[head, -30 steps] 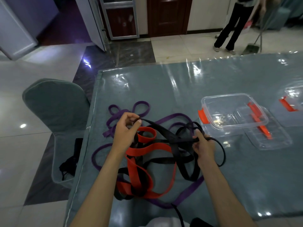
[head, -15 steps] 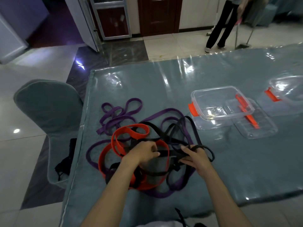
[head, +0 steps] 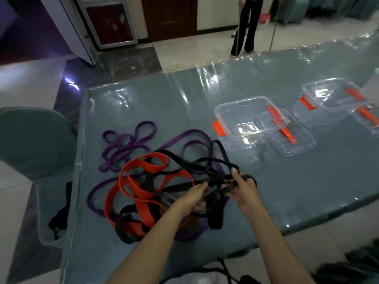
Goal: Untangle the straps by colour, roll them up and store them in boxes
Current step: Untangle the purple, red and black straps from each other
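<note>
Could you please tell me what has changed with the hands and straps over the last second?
The left hand dropped from its raised pinch and moved right, so its grip on the black strap now sits close beside the right hand, which kept hold. The red strap, purple strap and the nearer clear box stayed put.

A black strap [head: 196, 160], an orange strap [head: 141, 181] and a purple strap [head: 127, 144] lie tangled in overlapping loops on the desk [head: 266, 191]. Two clear, open boxes [head: 249, 121] with orange clips are set beyond, to the right.
</note>
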{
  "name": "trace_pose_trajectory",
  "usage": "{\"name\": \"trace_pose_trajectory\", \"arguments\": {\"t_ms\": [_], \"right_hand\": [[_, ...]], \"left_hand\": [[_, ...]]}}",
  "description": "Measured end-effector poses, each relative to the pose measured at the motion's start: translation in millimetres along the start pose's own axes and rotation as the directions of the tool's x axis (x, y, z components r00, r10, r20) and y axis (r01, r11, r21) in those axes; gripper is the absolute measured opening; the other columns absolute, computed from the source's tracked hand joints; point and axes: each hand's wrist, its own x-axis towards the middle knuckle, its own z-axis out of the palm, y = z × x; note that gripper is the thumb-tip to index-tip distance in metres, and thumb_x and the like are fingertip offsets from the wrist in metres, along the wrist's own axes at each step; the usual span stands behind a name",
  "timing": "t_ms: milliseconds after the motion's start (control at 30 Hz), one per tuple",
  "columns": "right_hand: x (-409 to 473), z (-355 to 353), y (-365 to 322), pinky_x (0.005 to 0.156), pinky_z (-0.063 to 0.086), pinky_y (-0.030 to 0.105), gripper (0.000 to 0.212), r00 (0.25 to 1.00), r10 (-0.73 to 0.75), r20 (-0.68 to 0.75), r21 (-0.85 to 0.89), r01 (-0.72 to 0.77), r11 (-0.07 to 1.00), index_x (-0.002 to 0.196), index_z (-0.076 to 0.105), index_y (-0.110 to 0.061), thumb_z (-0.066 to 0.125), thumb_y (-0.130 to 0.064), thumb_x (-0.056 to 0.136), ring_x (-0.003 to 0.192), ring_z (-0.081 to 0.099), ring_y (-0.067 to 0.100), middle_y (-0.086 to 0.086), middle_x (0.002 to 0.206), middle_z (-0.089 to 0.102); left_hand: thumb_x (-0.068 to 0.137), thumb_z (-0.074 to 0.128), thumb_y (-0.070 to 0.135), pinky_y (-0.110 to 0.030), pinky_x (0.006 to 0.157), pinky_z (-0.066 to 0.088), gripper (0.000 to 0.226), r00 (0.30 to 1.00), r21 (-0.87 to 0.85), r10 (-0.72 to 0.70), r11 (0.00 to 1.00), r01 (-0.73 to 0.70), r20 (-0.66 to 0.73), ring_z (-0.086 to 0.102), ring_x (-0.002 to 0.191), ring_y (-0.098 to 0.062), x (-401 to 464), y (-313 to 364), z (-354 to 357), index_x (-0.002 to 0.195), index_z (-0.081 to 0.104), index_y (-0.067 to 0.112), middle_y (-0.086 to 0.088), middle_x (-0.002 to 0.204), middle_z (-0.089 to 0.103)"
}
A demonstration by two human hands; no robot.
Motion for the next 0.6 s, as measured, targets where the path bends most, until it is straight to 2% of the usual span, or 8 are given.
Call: {"name": "trace_pose_trajectory", "arguments": {"t_ms": [67,133,233,300,367,467,533,600], "right_hand": [[1.1,-1.1,-1.1,0.055,0.062,0.033,0.020,1.000,0.001,0.004,0.020,-0.001,1.000,0.100,0.067,-0.010,0.063,-0.028,0.107,0.067,0.079,0.023,0.009,0.082,0.080],[3.5,-3.0,-2.0,0.056,0.062,0.034,0.015,1.000,0.001,0.018,0.036,-0.002,0.999,0.110,0.066,-0.012,0.062,-0.026,0.108,0.067,0.078,0.023,0.011,0.094,0.081],[7.9,-4.1,-5.6,0.058,0.063,0.037,0.010,1.000,0.005,0.011,0.081,-0.006,0.997,0.115,0.064,-0.015,0.063,-0.022,0.107,0.071,0.078,0.026,0.015,0.108,0.080],[10.3,-2.0,-9.7,0.063,0.064,0.040,0.009,1.000,-0.009,0.013,0.102,0.008,0.995,0.112,0.064,-0.015,0.066,-0.020,0.105,0.080,0.080,0.030,0.015,0.107,0.081],[11.4,4.6,-12.3,0.067,0.065,0.040,0.010,0.999,-0.024,0.038,0.099,0.020,0.995,0.112,0.063,-0.016,0.067,-0.019,0.104,0.089,0.081,0.033,0.016,0.111,0.080],[13.5,21.8,-14.1,0.069,0.065,0.038,0.012,0.996,-0.046,0.072,0.091,0.040,0.995,0.114,0.067,-0.017,0.069,-0.020,0.102,0.092,0.080,0.031,0.015,0.113,0.080],[17.0,35.0,-16.2,0.072,0.064,0.036,0.021,0.996,-0.058,0.075,0.081,0.052,0.995,0.122,0.068,-0.013,0.068,-0.019,0.102,0.095,0.080,0.026,0.014,0.115,0.078],[21.3,47.6,-18.6,0.076,0.063,0.034,0.034,0.996,-0.049,0.075,0.078,0.043,0.996,0.134,0.065,-0.006,0.066,-0.021,0.103,0.100,0.078,0.023,0.013,0.118,0.078]], "left_hand": [[0.107,0.044,0.064,-0.036,0.087,0.061,0.055,0.985,-0.088,-0.090,0.991,0.103,0.149,0.075,0.109,-0.031,-5.1,1.4,0.4,0.128,0.071,0.020,-0.006,0.116,0.079],[0.104,0.053,0.063,-0.041,0.097,0.057,0.057,0.977,-0.135,-0.065,0.986,0.094,0.204,0.072,0.116,-0.033,-8.5,5.5,0.0,0.134,0.071,0.018,-0.010,0.126,0.077],[0.099,0.072,0.032,-0.036,0.080,0.059,0.037,0.984,-0.277,0.087,0.960,-0.041,0.155,0.071,0.085,-0.023,-12.0,12.9,-6.4,0.126,0.071,0.007,-0.014,0.113,0.075],[0.101,0.070,0.016,-0.034,0.075,0.058,0.030,0.984,-0.311,0.154,0.943,-0.119,0.089,0.067,0.073,-0.019,-10.4,14.8,-17.5,0.129,0.069,0.005,-0.015,0.111,0.072],[0.103,0.066,0.012,-0.033,0.075,0.059,0.027,0.984,-0.313,0.172,0.938,-0.150,0.044,0.069,0.073,-0.019,-9.5,16.2,-30.2,0.130,0.071,0.009,-0.013,0.113,0.075],[0.108,0.053,0.019,-0.032,0.069,0.059,0.030,0.979,-0.406,0.205,0.895,-0.183,0.012,0.071,0.074,-0.022,-10.1,17.5,-49.3,0.129,0.073,0.011,-0.013,0.111,0.075],[0.102,0.050,0.015,-0.035,0.073,0.061,0.035,0.967,-0.503,0.253,0.841,-0.202,0.036,0.074,0.084,-0.026,-13.9,17.0,-65.8,0.129,0.071,0.009,-0.015,0.115,0.075],[0.089,0.058,0.001,-0.038,0.080,0.062,0.043,0.935,-0.527,0.349,0.806,-0.268,0.058,0.075,0.098,-0.030,-18.6,14.9,-83.2,0.130,0.069,0.007,-0.015,0.122,0.074]]}}
